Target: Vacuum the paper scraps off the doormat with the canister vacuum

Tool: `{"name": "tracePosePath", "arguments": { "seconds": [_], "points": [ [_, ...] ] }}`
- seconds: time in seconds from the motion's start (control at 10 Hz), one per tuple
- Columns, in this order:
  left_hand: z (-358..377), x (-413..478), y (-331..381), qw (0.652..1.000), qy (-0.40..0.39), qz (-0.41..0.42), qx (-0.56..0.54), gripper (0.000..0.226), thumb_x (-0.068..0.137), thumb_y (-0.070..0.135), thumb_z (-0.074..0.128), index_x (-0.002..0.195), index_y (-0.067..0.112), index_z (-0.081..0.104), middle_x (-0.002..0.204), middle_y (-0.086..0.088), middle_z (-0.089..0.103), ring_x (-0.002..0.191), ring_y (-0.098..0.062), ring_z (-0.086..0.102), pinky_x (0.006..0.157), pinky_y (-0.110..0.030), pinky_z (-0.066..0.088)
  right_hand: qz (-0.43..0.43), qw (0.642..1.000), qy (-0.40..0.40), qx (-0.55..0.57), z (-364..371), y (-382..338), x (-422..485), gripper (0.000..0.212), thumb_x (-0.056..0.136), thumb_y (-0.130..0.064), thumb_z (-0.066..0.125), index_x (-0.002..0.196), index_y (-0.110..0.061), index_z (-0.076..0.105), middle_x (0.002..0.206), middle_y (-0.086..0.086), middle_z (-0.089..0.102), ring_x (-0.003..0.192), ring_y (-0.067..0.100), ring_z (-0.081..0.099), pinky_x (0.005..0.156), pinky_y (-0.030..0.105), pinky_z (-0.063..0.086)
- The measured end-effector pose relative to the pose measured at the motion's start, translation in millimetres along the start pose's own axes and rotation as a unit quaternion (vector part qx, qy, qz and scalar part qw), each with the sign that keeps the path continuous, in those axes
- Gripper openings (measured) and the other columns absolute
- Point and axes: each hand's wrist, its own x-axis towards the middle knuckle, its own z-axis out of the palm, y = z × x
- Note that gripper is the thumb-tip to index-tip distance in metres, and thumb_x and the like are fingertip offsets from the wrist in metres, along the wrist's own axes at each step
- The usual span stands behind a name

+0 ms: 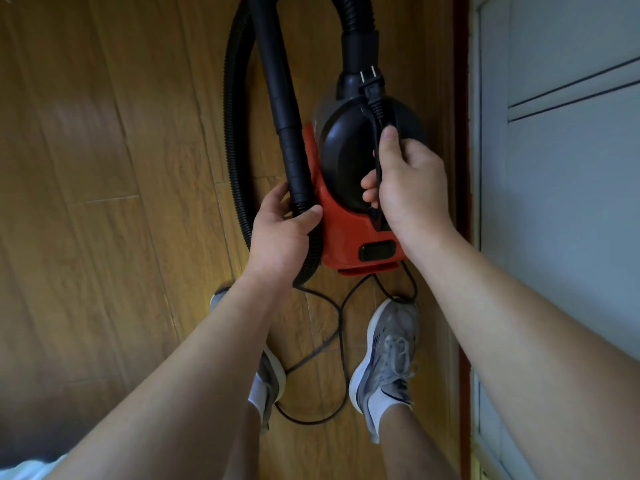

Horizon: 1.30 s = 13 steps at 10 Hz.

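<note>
Canister vacuum held above wooden floor | left hand closed on hose | right hand gripping handle and plug cord

One red canister vacuum, one ribbed hose, one power plug, two hands, two grey sneakers.

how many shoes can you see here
2. The right shoe is in full view on the wood floor below the vacuum. The left shoe is mostly hidden behind the left forearm, with the power cord looping between them.
</note>
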Motion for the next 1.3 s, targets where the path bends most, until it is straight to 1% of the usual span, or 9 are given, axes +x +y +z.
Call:
{"name": "tracePosePath", "arguments": {
  "seconds": [0.2, 0.4, 0.5, 0.6, 0.7, 0.8, 0.9, 1.1, 1.3],
  "points": [
    [-0.9, -4.5, 2.7, 1.000, -0.002, 0.010, 0.013, 0.064, 0.095, 0.011, 0.066, 0.152, 0.023, 0.039, 0.135, 0.004, 0.061, 0.114, -0.017, 0.067, 0.081, -0.029, 0.062, -0.009, 0.999, 0.004, -0.032, -6.0, -1.7, -2.1, 0.031, 0.103, -0.050, 0.044, 0.111, -0.027, 0.062, 0.089, -0.004, 0.072, 0.077, 0.008, 0.070, 0.071, 0.029, 0.057],
    [0.1, -14.8, 5.0, 0.999, -0.005, 0.022, 0.027, 0.063, 0.096, 0.007, 0.065, 0.152, 0.020, 0.040, 0.133, 0.006, 0.061, 0.111, -0.006, 0.066, 0.068, -0.011, 0.055, -0.022, 0.998, 0.009, -0.066, -16.0, -9.5, -7.5, 0.030, 0.103, -0.046, 0.046, 0.119, -0.024, 0.059, 0.102, -0.012, 0.065, 0.092, -0.001, 0.061, 0.072, 0.015, 0.045],
    [0.5, -21.7, 10.3, 0.999, -0.007, 0.028, 0.036, 0.062, 0.097, 0.004, 0.062, 0.152, 0.017, 0.037, 0.129, 0.017, 0.054, 0.078, 0.026, 0.060, 0.057, 0.000, 0.045, -0.028, 0.997, 0.014, -0.073, -18.8, -12.4, -11.0, 0.031, 0.103, -0.045, 0.048, 0.123, -0.024, 0.058, 0.106, -0.011, 0.065, 0.093, -0.001, 0.061, 0.068, 0.011, 0.043],
    [-3.8, -25.6, 14.8, 0.997, 0.006, 0.032, 0.066, 0.069, 0.097, 0.010, 0.065, 0.156, 0.021, 0.032, 0.148, 0.011, 0.043, 0.094, 0.019, 0.055, 0.061, 0.004, 0.042, -0.037, 0.995, 0.015, -0.087, -22.5, -16.9, -14.8, 0.038, 0.103, -0.044, 0.048, 0.134, -0.023, 0.053, 0.115, -0.015, 0.061, 0.090, -0.004, 0.057, 0.064, 0.006, 0.039],
    [-9.7, -31.5, 25.1, 0.994, 0.014, 0.049, 0.092, 0.071, 0.096, 0.016, 0.068, 0.156, 0.027, 0.032, 0.156, 0.010, 0.040, 0.129, 0.001, 0.042, 0.104, -0.021, 0.047, -0.045, 0.994, 0.008, -0.104, -27.3, -22.0, -18.5, 0.046, 0.103, -0.042, 0.049, 0.143, -0.021, 0.046, 0.132, -0.009, 0.057, 0.106, 0.002, 0.054, 0.073, 0.006, 0.036],
    [-12.6, -37.0, 36.4, 0.991, 0.011, 0.070, 0.111, 0.070, 0.096, 0.018, 0.067, 0.155, 0.028, 0.032, 0.155, 0.012, 0.040, 0.131, 0.001, 0.042, 0.104, -0.024, 0.047, -0.051, 0.992, 0.000, -0.117, -31.0, -27.6, -23.6, 0.049, 0.102, -0.039, 0.052, 0.146, -0.020, 0.043, 0.141, -0.003, 0.054, 0.121, 0.010, 0.055, 0.089, 0.018, 0.043],
    [-13.6, -43.8, 47.6, 0.988, 0.001, 0.083, 0.128, 0.070, 0.096, 0.018, 0.067, 0.156, 0.028, 0.031, 0.150, 0.014, 0.041, 0.124, 0.006, 0.045, 0.077, -0.001, 0.039, -0.054, 0.990, 0.005, -0.127, -34.0, -36.4, -32.9, 0.048, 0.101, -0.036, 0.055, 0.145, -0.019, 0.044, 0.142, -0.002, 0.054, 0.124, 0.012, 0.055, 0.100, 0.029, 0.048],
    [-23.7, -62.4, 69.6, 0.972, -0.001, 0.114, 0.205, 0.075, 0.094, 0.026, 0.070, 0.157, 0.031, 0.029, 0.161, 0.008, 0.033, 0.148, -0.015, 0.031, 0.116, -0.034, 0.032, -0.083, 0.974, -0.012, -0.209, -39.9, -56.1, -55.7, 0.049, 0.101, -0.033, 0.054, 0.147, -0.021, 0.043, 0.144, -0.004, 0.052, 0.129, 0.013, 0.052, 0.095, 0.022, 0.039],
    [-43.0, -86.2, 94.6, 0.945, 0.002, 0.153, 0.290, 0.071, 0.095, 0.026, 0.067, 0.156, 0.028, 0.030, 0.163, 0.006, 0.030, 0.150, -0.015, 0.028, 0.122, -0.041, 0.028, -0.135, 0.945, -0.016, -0.298, -48.3, -81.5, -78.5, 0.045, 0.103, -0.029, 0.050, 0.147, -0.020, 0.044, 0.144, -0.002, 0.053, 0.130, 0.018, 0.051, 0.093, 0.021, 0.035]
  ]
}}
